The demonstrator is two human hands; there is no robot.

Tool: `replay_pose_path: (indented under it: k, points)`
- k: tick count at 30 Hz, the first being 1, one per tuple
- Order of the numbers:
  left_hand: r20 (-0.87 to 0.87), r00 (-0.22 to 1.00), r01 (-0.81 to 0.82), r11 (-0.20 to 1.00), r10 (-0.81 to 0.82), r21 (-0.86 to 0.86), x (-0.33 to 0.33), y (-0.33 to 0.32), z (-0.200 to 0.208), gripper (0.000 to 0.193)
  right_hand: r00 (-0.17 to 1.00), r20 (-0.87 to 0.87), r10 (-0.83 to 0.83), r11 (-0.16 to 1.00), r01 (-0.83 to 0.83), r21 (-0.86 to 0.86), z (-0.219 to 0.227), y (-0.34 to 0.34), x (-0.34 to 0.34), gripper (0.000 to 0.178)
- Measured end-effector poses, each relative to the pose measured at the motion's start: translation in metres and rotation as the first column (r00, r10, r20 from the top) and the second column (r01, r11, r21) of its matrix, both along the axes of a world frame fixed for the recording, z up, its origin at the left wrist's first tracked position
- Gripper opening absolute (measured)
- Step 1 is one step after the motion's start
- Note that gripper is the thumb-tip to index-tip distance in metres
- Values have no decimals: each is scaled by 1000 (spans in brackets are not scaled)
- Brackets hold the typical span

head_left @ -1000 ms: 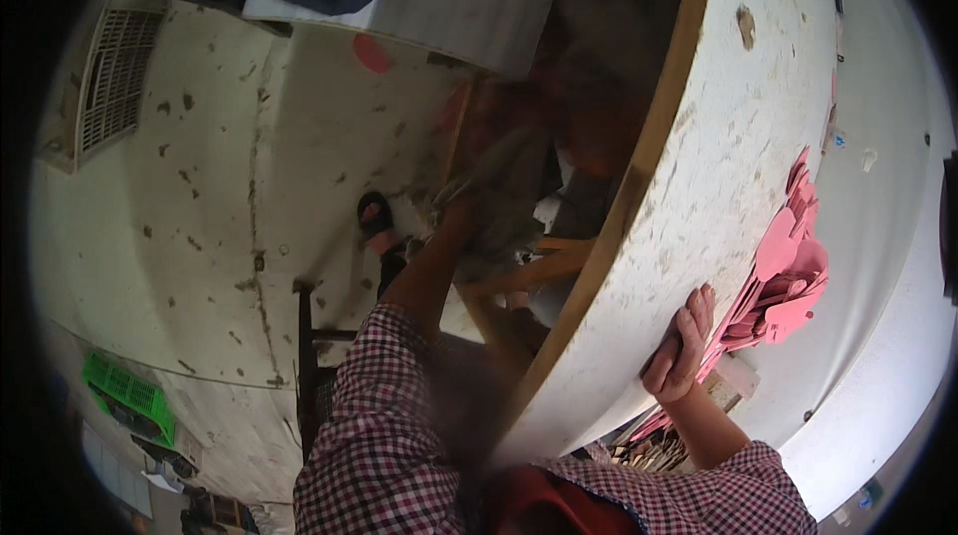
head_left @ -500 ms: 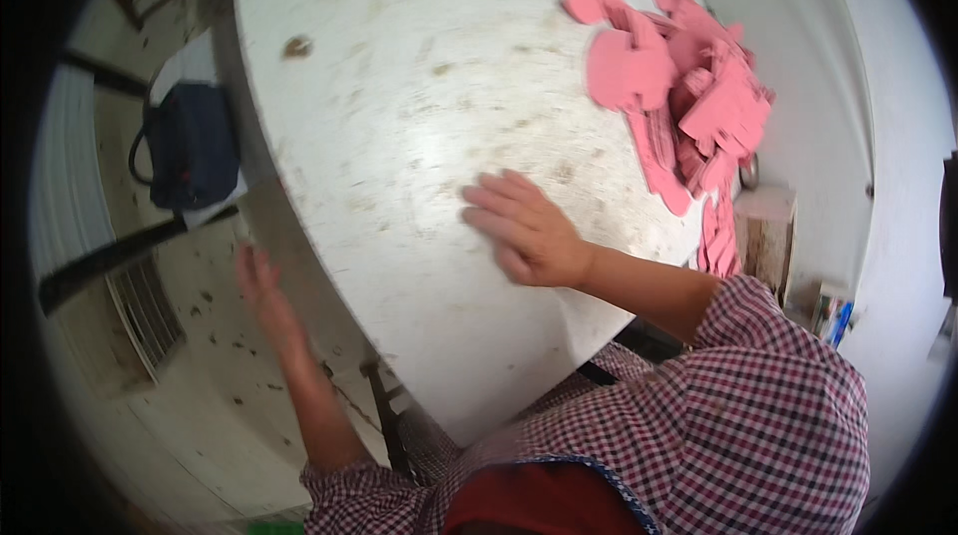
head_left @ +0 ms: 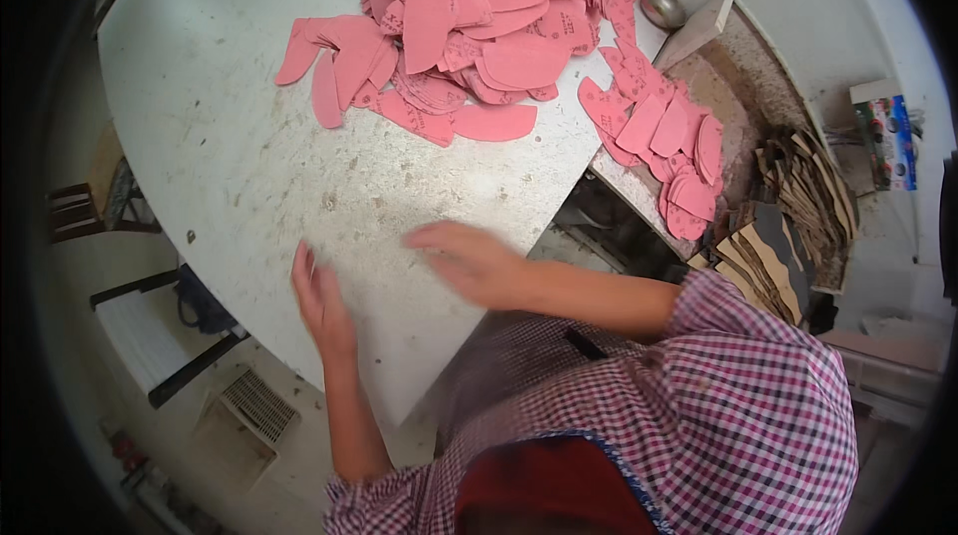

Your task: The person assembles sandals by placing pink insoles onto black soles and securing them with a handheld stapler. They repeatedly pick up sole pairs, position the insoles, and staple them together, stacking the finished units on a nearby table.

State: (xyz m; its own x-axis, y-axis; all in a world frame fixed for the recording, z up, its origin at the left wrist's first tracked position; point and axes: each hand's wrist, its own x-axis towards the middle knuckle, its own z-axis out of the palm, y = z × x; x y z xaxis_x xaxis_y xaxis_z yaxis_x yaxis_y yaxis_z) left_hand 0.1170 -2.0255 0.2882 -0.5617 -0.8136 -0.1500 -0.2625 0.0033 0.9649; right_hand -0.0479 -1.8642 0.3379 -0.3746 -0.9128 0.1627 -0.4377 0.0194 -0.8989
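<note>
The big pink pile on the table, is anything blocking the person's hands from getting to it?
No, nothing visible is in the way. Between the big pink pile and both the left hand and the right hand, I see just the stained white tabletop.

Inspector: What lies on the desk (head_left: 230,156)?

Clerk: A heap of cut pieces (head_left: 499,26), across the far part. The left hand (head_left: 324,307) is before it, near the desk's left edge; the right hand (head_left: 477,264) is to that one's right.

Inspector: Right of the desk?

Clerk: A side tray (head_left: 717,81), bearing a second batch (head_left: 671,131). Stacked strips (head_left: 810,186) lie right of the batch; a carton (head_left: 886,141), farther right.

Inspector: Left?

Clerk: A crate (head_left: 261,403) on the floor (head_left: 309,465); beyond it, a bag (head_left: 203,303).
</note>
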Motion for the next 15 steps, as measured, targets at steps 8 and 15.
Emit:
replay_pose_path:
  k: [8, 15]
  points:
    - [275, 953, 56, 817, 128, -574, -173, -211, -82, 67, 891, -211, -401, 832, 451, 323, 24, 301, -54, 18]
    - [94, 990, -22, 765, 107, -644, -326, -181, -116, 69, 658, -20, -753, 586, 684, 436, -12, 359, 11, 15]
